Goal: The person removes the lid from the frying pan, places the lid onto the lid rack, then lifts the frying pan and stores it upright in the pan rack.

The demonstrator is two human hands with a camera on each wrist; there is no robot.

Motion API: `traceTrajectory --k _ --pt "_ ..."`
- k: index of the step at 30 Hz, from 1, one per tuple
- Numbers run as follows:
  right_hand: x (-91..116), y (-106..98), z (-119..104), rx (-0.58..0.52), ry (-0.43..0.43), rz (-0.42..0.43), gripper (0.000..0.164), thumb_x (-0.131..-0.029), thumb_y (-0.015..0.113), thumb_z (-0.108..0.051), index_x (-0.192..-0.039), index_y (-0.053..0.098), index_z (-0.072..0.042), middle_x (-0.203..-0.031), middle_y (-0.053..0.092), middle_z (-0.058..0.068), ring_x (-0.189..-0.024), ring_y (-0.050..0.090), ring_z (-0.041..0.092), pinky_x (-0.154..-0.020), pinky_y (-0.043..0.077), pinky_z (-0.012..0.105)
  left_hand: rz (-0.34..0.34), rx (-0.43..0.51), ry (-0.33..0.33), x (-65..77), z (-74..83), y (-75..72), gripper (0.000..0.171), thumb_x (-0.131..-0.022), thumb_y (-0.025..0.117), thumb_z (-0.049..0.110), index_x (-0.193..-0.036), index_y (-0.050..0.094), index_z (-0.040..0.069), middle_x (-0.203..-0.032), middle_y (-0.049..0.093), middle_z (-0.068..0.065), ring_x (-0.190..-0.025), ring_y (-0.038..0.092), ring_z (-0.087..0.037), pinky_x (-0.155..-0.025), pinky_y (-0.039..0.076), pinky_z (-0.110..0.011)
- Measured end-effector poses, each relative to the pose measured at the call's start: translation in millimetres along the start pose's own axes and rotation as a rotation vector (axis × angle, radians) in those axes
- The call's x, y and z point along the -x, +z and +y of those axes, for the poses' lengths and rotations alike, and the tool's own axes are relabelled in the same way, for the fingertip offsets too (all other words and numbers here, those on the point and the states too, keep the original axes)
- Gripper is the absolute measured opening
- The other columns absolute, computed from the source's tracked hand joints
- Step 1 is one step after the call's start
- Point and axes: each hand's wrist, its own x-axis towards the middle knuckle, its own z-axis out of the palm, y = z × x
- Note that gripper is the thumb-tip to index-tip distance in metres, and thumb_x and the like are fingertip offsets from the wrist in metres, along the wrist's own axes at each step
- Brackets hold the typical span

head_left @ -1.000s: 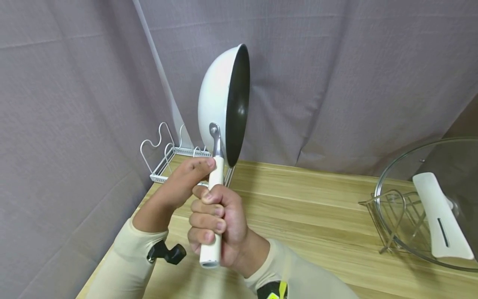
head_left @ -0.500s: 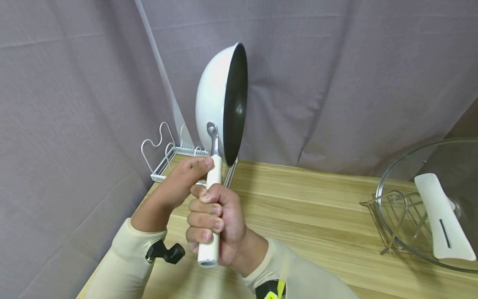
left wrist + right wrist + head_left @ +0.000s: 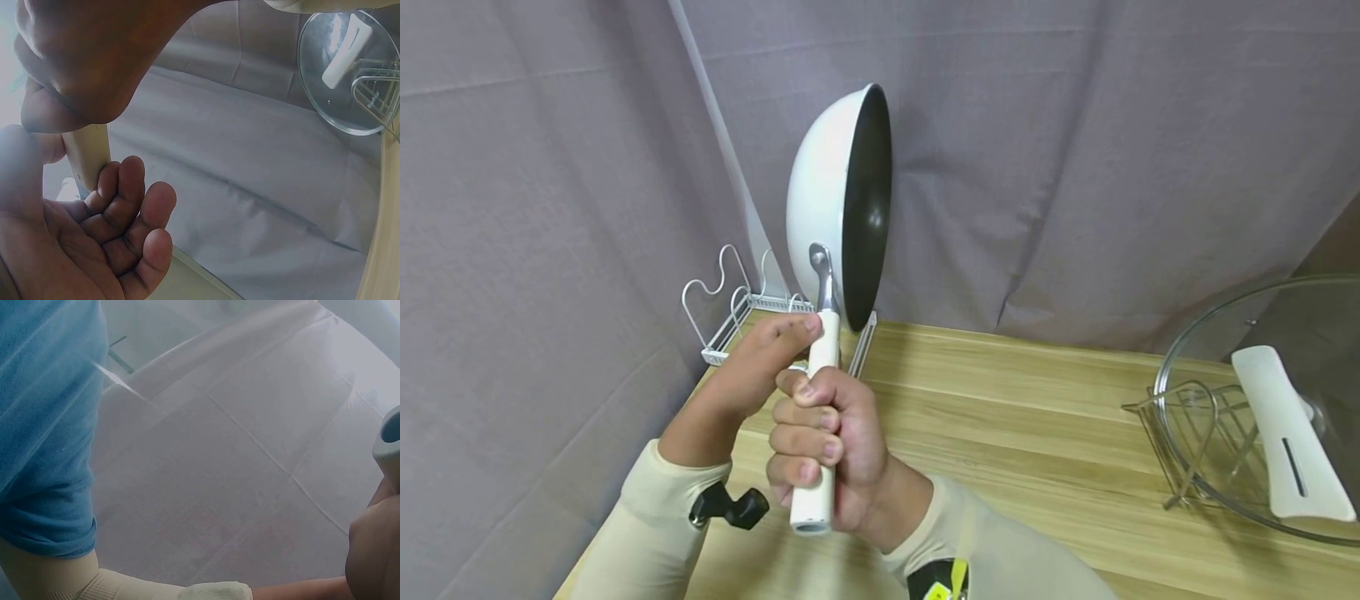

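A white wok [image 3: 818, 187] with a dark inside stands on edge in the air, its hollow facing right. My right hand [image 3: 835, 446] wraps its fingers around the lower part of the cream handle [image 3: 825, 342], whose hollow end [image 3: 390, 434] sticks out of the fist. My left hand [image 3: 752, 367] is at the handle's upper part, thumb against it just below the metal bracket [image 3: 824, 279]. In the left wrist view, the half-curled fingers [image 3: 156, 206] of that hand lie beside the handle, the index finger touching it. A white wire rack [image 3: 722, 333] sits partly hidden behind the left hand and wok.
On the right, a glass lid [image 3: 1210, 333] with a white handle [image 3: 1288, 433] leans upright in a metal wire stand [image 3: 1180, 450]. Grey cloth [image 3: 1037, 167] hangs behind and to the left of the wooden table [image 3: 1000, 408].
The wok and both hands have shifted slightly left, uncovering more of the wire rack's right side. Both hands keep their hold; the lid and stand stay put.
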Motion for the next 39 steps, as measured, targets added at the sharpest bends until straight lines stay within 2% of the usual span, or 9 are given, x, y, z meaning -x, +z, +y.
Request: traceTrajectory --k 14,19,26,39 --pt "-4.2 -0.4 2.6 0.003 0.002 0.017 0.014 -0.079 0.058 -0.012 -0.075 0.049 -0.021 -0.049 0.042 -0.015 -0.039 0.043 -0.003 -0.043 0.039 0.013 0.036 -0.019 0.019 2.7 -2.6 -5.4 0.032 -0.102 0.048 0.023 -0.081 0.066 0.008 -0.074 0.064 -0.003 -0.074 0.058 -0.017 -0.071 0.051 -0.031" --pt "-5.0 -0.5 3.0 0.001 -0.002 0.023 0.014 -0.079 0.058 -0.012 -0.075 0.048 -0.021 -0.049 0.041 -0.015 -0.039 0.043 -0.003 -0.043 0.039 0.013 0.027 -0.007 0.036 3.0 -2.1 -5.8 0.032 -0.103 0.048 0.023 -0.082 0.068 0.008 -0.076 0.066 -0.004 -0.075 0.060 -0.017 -0.073 0.052 -0.032" --pt "-6.1 0.2 4.2 0.001 0.007 0.024 0.015 -0.078 0.058 -0.012 -0.075 0.047 -0.021 -0.049 0.040 -0.016 -0.039 0.043 -0.004 -0.043 0.038 0.013 0.007 0.031 0.063 4.0 -1.4 -6.5 0.033 -0.105 0.047 0.022 -0.081 0.068 0.010 -0.073 0.064 -0.001 -0.069 0.058 -0.014 -0.066 0.051 -0.030" --pt "-10.8 1.4 7.3 0.014 0.004 0.025 0.014 -0.079 0.056 -0.012 -0.074 0.047 -0.022 -0.049 0.040 -0.016 -0.039 0.042 -0.004 -0.043 0.037 0.012 0.010 0.022 0.056 5.3 -0.4 -11.3 0.035 -0.105 0.047 0.022 -0.078 0.066 0.011 -0.071 0.063 -0.001 -0.067 0.057 -0.013 -0.063 0.050 -0.029"
